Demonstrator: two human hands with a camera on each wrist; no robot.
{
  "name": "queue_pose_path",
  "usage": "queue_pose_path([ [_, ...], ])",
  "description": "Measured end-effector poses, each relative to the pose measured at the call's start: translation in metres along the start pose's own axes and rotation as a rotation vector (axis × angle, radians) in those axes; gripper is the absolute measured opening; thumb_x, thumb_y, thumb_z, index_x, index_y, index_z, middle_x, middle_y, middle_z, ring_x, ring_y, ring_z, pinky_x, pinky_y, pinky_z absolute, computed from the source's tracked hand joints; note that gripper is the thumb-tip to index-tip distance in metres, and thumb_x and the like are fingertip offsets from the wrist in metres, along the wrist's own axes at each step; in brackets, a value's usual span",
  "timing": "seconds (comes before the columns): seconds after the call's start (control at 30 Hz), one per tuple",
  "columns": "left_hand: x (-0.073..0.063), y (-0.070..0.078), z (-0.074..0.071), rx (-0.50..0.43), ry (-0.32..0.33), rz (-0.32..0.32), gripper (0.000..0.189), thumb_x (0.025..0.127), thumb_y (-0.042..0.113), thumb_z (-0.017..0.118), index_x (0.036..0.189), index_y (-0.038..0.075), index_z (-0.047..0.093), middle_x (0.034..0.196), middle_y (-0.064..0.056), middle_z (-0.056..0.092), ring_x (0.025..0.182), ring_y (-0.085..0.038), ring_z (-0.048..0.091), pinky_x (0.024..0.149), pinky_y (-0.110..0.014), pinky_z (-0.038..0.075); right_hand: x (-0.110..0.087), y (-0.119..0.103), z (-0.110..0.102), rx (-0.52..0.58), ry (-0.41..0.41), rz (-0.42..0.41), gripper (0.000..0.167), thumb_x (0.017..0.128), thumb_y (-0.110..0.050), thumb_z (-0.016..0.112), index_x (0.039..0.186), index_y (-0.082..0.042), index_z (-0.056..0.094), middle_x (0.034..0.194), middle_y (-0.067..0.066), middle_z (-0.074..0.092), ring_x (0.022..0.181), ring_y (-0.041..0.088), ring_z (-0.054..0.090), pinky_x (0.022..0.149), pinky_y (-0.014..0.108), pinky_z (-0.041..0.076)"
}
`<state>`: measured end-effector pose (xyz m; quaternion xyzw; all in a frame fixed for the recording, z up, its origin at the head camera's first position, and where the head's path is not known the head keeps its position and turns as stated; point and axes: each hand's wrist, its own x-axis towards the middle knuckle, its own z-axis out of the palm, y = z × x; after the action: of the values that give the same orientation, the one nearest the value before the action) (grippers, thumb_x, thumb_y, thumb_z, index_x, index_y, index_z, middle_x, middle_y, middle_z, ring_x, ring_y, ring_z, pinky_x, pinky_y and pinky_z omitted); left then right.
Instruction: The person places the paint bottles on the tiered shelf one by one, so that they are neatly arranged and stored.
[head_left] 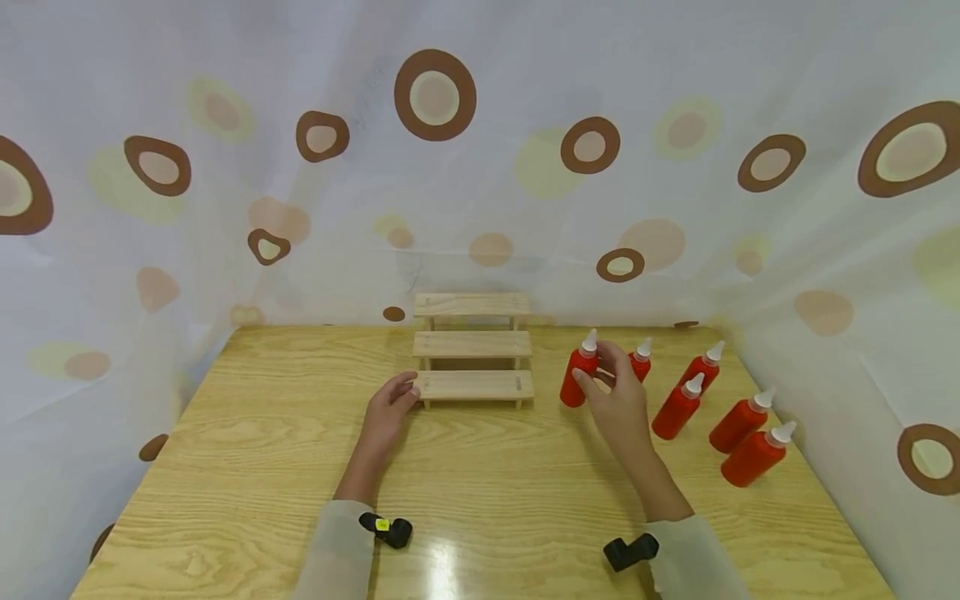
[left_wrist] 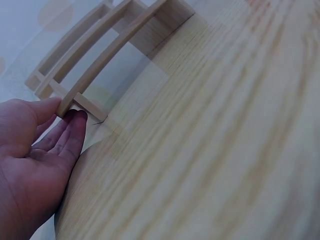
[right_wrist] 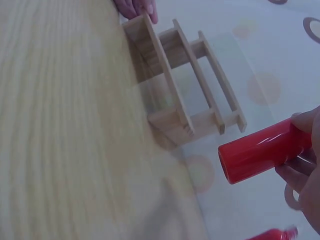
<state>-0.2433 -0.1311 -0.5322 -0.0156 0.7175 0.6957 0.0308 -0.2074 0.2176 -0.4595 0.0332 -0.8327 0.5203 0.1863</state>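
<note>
- Surface (head_left: 480,483): wooden stand (head_left: 472,385) set near far edge.
- Stand pinched at lower left end by left grip (head_left: 390,406).
- Red bottle (head_left: 574,385) lifted, held in right grip (head_left: 622,408), right of stand; five other bottles (head_left: 675,415) placed farther right.
- Carry step, seemingly; upright, steady hold likely needed next.

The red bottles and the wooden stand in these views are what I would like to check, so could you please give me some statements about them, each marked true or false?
1. The right hand holds a red bottle. True.
2. The wooden stand has four steps. False: it has three.
3. The left hand is at the left end of the lowest step. True.
4. The other five bottles are on the stand. False: they are on the table, to its right.
5. The held bottle has a white cap. True.
</note>
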Motion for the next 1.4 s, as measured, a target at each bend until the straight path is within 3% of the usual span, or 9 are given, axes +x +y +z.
queue_pose_path([
  [0.47, 0.003, -0.004, 0.000, -0.007, 0.021, 0.013, 0.040, 0.103, 0.019, 0.060, 0.142, 0.008, 0.057, 0.139, -0.020, 0.055, 0.124, -0.030, 0.055, 0.109, -0.045, 0.048, 0.041, -0.043, 0.049, 0.114, -0.058, -0.108, 0.057, 0.095, -0.014, 0.072, 0.145, -0.006, 0.046, 0.137, 0.016, 0.059, 0.122, 0.032, 0.060, 0.106, 0.047, 0.052],
  [0.7, 0.004, -0.007, 0.002, -0.012, 0.025, 0.018, 0.038, 0.102, 0.017, 0.060, 0.139, 0.008, 0.058, 0.138, -0.019, 0.055, 0.125, -0.029, 0.055, 0.106, -0.040, 0.050, 0.067, -0.060, 0.072, 0.180, -0.098, -0.104, 0.056, 0.095, -0.011, 0.070, 0.145, -0.006, 0.044, 0.139, 0.017, 0.057, 0.123, 0.033, 0.059, 0.107, 0.046, 0.051],
  [1.1, 0.003, -0.006, 0.002, -0.005, 0.033, 0.013, 0.038, 0.103, 0.017, 0.059, 0.140, 0.009, 0.058, 0.140, -0.019, 0.054, 0.129, -0.031, 0.052, 0.109, -0.046, 0.047, 0.109, -0.076, 0.113, 0.241, -0.160, -0.162, 0.053, 0.098, -0.012, 0.066, 0.145, -0.012, 0.043, 0.141, 0.013, 0.056, 0.126, 0.030, 0.057, 0.108, 0.045, 0.050],
  [1.4, 0.003, -0.005, 0.001, -0.010, 0.036, 0.011, 0.037, 0.103, 0.017, 0.060, 0.139, 0.010, 0.059, 0.138, -0.017, 0.055, 0.125, -0.030, 0.054, 0.107, -0.043, 0.049, 0.134, -0.079, 0.139, 0.245, -0.192, -0.140, 0.053, 0.099, -0.010, 0.064, 0.146, -0.011, 0.041, 0.143, 0.011, 0.054, 0.128, 0.029, 0.055, 0.110, 0.045, 0.049],
])
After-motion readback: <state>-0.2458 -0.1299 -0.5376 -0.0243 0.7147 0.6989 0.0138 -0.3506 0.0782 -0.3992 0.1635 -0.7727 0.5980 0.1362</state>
